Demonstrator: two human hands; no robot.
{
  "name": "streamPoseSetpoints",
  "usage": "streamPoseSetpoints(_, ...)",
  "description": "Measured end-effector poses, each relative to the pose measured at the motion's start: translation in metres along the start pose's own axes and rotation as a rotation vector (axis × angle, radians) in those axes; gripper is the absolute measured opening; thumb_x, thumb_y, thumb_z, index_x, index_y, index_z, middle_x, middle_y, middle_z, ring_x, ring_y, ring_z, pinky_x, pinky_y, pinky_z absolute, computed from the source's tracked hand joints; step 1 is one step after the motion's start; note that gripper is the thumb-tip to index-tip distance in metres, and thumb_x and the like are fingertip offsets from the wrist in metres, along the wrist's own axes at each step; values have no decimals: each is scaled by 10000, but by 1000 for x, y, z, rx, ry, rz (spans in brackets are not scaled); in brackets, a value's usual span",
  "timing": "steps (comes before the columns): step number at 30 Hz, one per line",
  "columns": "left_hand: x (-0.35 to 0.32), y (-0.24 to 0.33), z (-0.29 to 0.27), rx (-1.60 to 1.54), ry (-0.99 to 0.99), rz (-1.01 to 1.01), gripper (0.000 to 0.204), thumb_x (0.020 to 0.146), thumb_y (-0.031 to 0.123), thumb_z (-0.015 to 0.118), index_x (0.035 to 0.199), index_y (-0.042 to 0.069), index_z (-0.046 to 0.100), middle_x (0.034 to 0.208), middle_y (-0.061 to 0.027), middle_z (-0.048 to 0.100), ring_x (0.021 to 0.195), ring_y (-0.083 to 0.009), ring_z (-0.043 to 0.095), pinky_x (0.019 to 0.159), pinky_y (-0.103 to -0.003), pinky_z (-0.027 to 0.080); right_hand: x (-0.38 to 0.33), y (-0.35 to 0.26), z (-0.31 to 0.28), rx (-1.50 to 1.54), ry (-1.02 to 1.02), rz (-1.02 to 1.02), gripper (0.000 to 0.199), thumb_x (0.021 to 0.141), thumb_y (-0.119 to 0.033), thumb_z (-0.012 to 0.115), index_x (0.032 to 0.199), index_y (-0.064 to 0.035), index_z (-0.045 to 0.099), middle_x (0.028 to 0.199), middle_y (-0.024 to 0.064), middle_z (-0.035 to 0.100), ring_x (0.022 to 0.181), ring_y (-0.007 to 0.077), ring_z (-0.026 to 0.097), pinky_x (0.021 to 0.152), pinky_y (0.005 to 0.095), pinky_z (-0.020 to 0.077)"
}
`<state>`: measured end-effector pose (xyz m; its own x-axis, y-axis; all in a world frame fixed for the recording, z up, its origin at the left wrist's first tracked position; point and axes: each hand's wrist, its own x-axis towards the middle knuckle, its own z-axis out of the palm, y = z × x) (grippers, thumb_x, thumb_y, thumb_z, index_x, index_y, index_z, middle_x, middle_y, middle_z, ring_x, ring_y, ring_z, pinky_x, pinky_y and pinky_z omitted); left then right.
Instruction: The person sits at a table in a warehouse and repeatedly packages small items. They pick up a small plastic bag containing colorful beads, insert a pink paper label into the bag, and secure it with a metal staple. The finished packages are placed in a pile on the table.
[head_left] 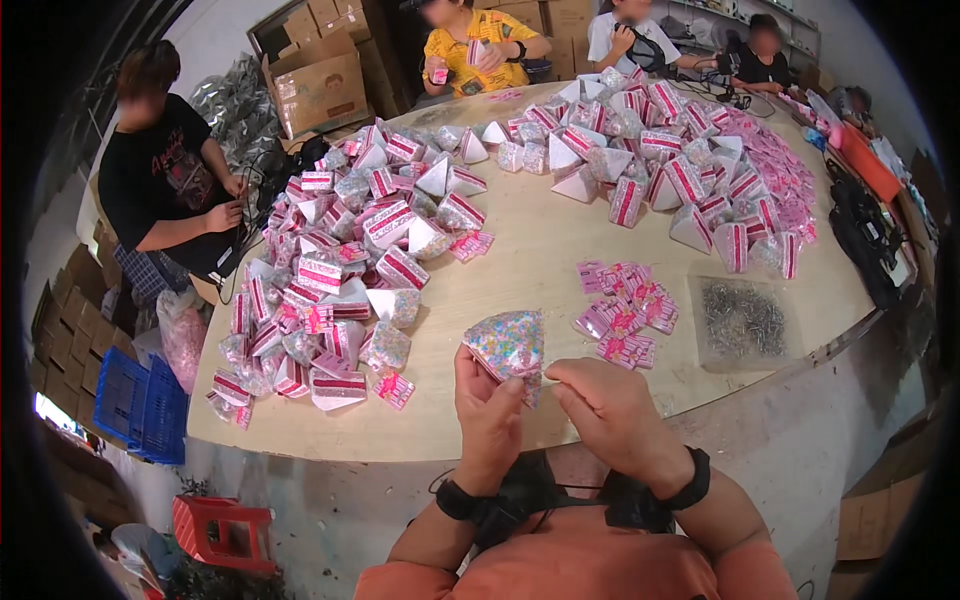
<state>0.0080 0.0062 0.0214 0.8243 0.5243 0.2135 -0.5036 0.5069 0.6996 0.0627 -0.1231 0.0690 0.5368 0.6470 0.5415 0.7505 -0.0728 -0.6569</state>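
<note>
My left hand (487, 420) grips a wedge-shaped toy cake slice (508, 340) with a pastel sprinkle top. The slice is held up near the table's front edge, and a glossy film seems to cover it. Close to the right corner of the slice, my right hand (615, 410) is closed in a pinch. Whatever sits between those fingertips is too small to make out. Beyond my hands lie several pink printed cards (630, 305) in a loose heap. Right of them stands a clear plastic box (708, 352) holding many small metal pieces.
Piles of wrapped toy cake slices (390, 225) cover the table's left side and its far right (660, 150). More pink cards (770, 160) spread at the far right edge. Other people sit or stand round the table (520, 260). A red stool (222, 530) and blue crate (150, 405) are on the floor.
</note>
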Motion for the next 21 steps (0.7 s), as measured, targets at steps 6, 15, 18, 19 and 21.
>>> streamPoseSetpoints(6, -1, -2, 0, 103, 18, 55, 637, 720, 43, 650, 1245, 17, 290, 1135, -90, 468, 1019, -163, 489, 826, -281, 424, 2, -3, -3, -1, -24, 39, 196, 797, -76, 512, 980, -17, 548, 862, 161, 591, 770, 340, 572, 644, 397, 456)
streamPoseSetpoints(15, -4, 1, 4, 174, 3, 119, 655, 717, 28, 642, 1254, 16, 268, 1094, -88, 465, 951, -153, 513, 681, -248, 467, 1, -4, -1, 33, -19, 62, 175, 799, -72, 509, 958, -13, 553, 843, 170, 587, 775, 340, 574, 648, 389, 460)
streamPoseSetpoints(18, -6, 2, 1, 212, 5, 110, 669, 711, 18, 645, 1260, 12, 263, 1120, -97, 451, 976, -161, 506, 737, -265, 465, 0, -6, -1, 31, -8, 75, 157, 802, -72, 501, 937, -10, 550, 820, 176, 580, 758, 349, 568, 635, 391, 453)
streamPoseSetpoints(19, -7, 1, 0, 229, 3, 131, 673, 709, 15, 644, 1263, 11, 261, 1128, -98, 446, 985, -165, 503, 757, -272, 461, 0, -6, -1, 36, -8, 74, 148, 803, -74, 500, 928, -10, 548, 809, 176, 576, 750, 351, 564, 629, 393, 450)
streamPoseSetpoints(21, -7, -2, -2, 264, -3, 173, 683, 706, 8, 643, 1269, 8, 256, 1144, -100, 438, 1003, -172, 497, 798, -286, 452, -1, -5, 1, 48, -8, 73, 132, 804, -76, 497, 908, -9, 543, 787, 177, 567, 734, 356, 557, 619, 398, 444)
